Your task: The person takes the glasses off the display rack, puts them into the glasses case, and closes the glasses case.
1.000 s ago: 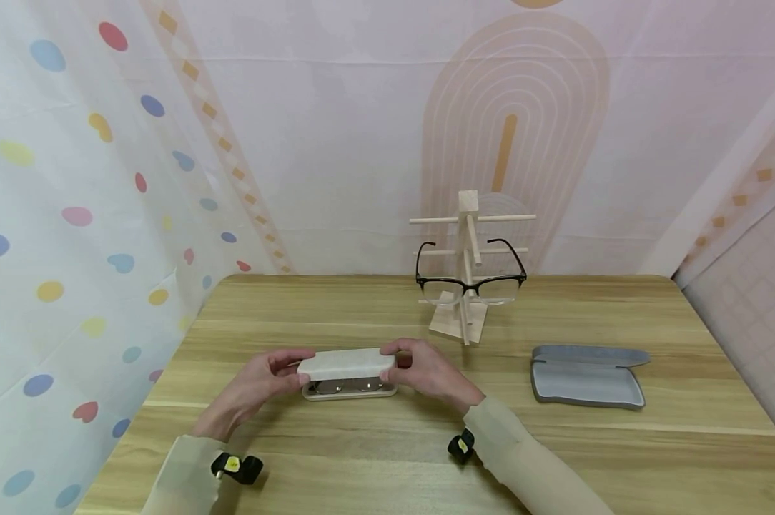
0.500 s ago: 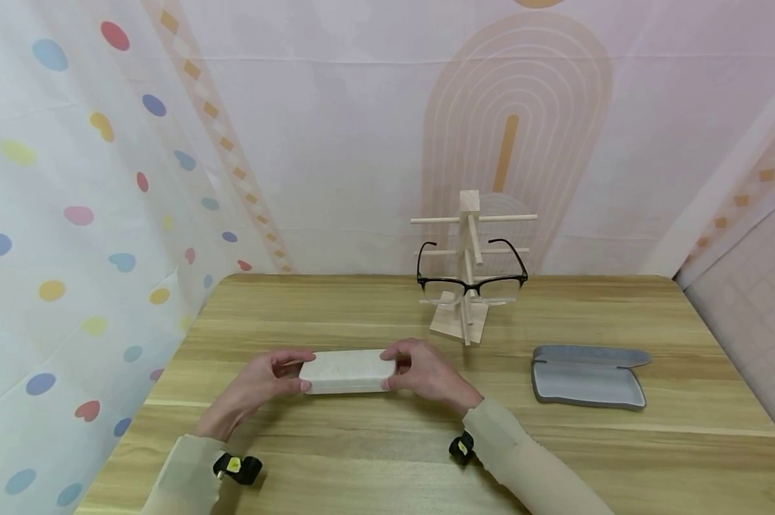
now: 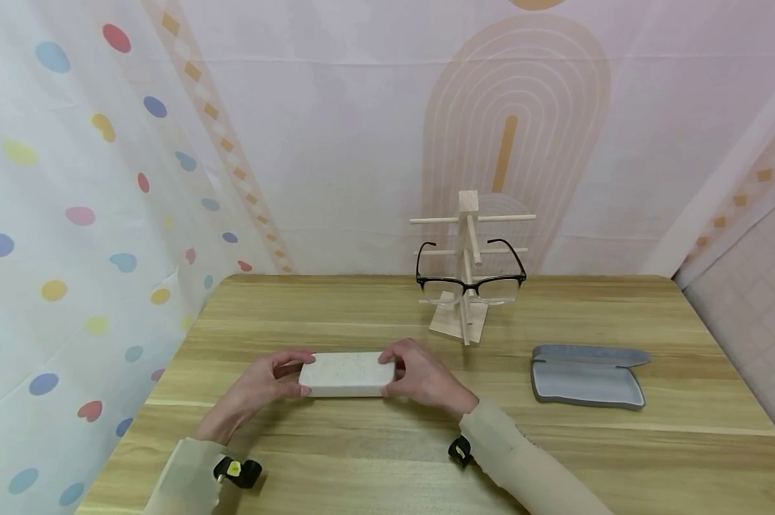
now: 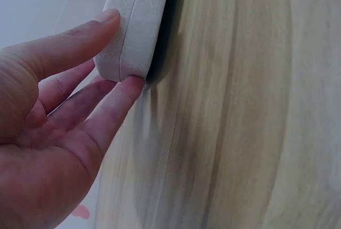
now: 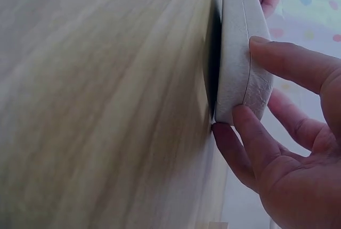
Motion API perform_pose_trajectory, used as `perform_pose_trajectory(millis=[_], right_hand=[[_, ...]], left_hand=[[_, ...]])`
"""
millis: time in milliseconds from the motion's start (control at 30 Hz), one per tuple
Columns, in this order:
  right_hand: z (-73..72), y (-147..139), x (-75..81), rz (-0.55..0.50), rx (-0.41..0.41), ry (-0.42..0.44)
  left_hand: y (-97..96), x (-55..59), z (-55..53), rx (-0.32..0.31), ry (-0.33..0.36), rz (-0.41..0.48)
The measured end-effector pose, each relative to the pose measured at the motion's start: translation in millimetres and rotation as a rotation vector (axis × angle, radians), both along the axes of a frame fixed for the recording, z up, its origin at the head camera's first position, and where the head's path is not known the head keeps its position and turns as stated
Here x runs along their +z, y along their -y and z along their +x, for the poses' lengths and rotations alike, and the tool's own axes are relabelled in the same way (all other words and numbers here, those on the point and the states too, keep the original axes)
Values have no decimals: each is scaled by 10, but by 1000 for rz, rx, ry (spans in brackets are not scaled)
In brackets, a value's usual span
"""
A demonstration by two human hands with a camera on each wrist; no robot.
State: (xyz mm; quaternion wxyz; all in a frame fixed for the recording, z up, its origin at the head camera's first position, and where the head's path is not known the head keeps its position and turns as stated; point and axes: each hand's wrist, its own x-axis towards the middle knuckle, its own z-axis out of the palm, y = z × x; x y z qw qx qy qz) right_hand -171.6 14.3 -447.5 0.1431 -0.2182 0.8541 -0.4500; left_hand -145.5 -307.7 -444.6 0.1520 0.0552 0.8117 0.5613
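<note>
A white glasses case point(image 3: 347, 373) lies on the wooden table, its lid down. My left hand point(image 3: 265, 383) holds its left end, thumb at the front edge and fingers at the back and end. At the opposite end my right hand point(image 3: 422, 377) grips it the same way. In the left wrist view the thumb presses the side of the white case point(image 4: 133, 26) near its seam. The right wrist view shows a thin closed seam line along the case point(image 5: 237, 53), with thumb and fingers around its end. The inside of the case is hidden.
A wooden display stand point(image 3: 468, 204) behind the hands carries black-framed glasses point(image 3: 471, 286). To the right, a grey glasses case point(image 3: 587, 383) lies with its lid up and a pale lining. A patterned curtain point(image 3: 336, 143) hangs behind the wooden table point(image 3: 362, 458).
One second ago the white case's lid was partly raised, with glasses showing inside. The lid has come down over them, and both hands have stayed at the ends.
</note>
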Motion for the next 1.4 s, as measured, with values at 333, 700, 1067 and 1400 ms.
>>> perform_pose_trajectory(millis=[333,700,1067,1400], right_hand=[[31,6,-29,5,38,-48],[65,-53,-26,-74,32,4],[209,-91,77,-206,-18,15],[339,-127,185,-296,-96,-117]], left_hand=[[-30,-31,-1,-3,-37,-49],[10,-77,59,-53,-94,-38],[-147,-6,189,103,-176,-135],[-367,87,324,268,-327,-192]])
